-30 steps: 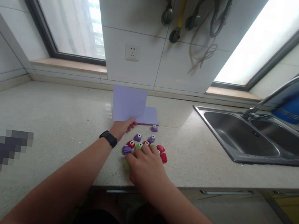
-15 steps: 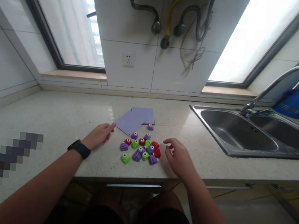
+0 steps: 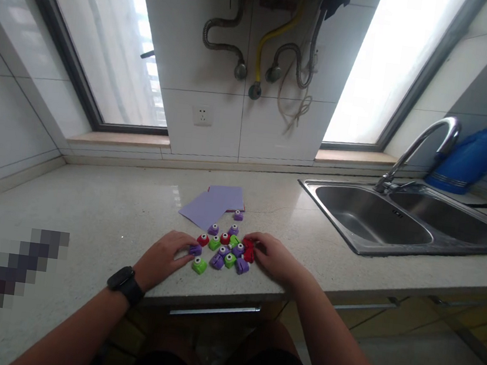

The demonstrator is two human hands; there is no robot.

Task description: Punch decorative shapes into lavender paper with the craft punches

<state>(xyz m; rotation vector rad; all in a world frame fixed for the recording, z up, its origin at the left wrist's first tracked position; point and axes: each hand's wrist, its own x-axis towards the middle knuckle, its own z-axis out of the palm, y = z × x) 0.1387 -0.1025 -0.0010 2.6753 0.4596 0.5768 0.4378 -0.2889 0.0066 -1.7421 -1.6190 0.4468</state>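
Several small craft paper punches in purple, green and red lie in a cluster on the counter. My left hand (image 3: 168,254) has thumb and index finger on either side of a purple paper punch (image 3: 195,250) at the cluster's left edge. Just below it sits a green paper punch (image 3: 199,266). At the right edge, the fingers of my right hand (image 3: 273,258) are on a red paper punch (image 3: 249,255), partly hiding it. Beyond the cluster, a loose purple sheet (image 3: 202,209) overlaps a stack of purple paper (image 3: 233,197).
A steel double sink (image 3: 368,215) with a tall faucet (image 3: 416,147) is set into the counter (image 3: 116,208) at right. Behind it leans a blue thermos jug (image 3: 477,155). Pipes and a socket (image 3: 202,115) are on the tiled wall. Drawer handles run below the front edge.
My left hand has left the purple sheet and come down to the purple punch. My right hand has moved left onto the red punches. The camera view has tilted up slightly.
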